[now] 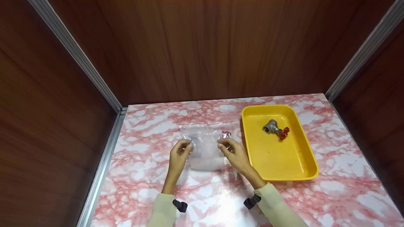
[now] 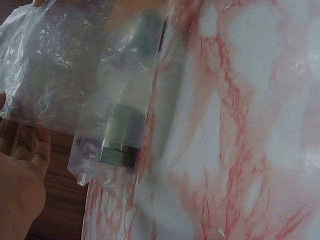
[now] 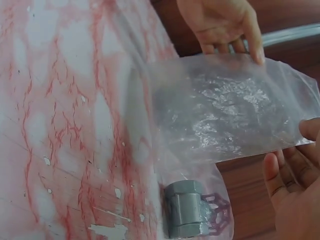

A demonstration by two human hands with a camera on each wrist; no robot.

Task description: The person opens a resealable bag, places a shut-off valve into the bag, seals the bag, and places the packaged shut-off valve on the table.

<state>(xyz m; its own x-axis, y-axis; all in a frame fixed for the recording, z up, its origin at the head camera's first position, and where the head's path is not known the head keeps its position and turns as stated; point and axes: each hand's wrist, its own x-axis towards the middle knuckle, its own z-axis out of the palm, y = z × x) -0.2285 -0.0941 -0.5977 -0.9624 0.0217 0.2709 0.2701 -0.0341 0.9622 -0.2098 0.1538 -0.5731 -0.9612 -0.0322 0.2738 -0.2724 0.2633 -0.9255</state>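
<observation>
Pinched the clear plastic bag (image 1: 206, 148) by opposite side edges in left hand (image 1: 178, 155) and right hand (image 1: 236, 156), directly between them over the tabletop (image 1: 139, 176), left of the yellow tray (image 1: 274, 162) and its slantwise red-wheeled valve (image 1: 270, 126), with right hand nearer to both.

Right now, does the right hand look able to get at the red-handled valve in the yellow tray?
Probably yes: the open yellow tray stands beside the right hand and nothing covers the valve. That hand pinches a clear bag, so it would likely let go first.
</observation>
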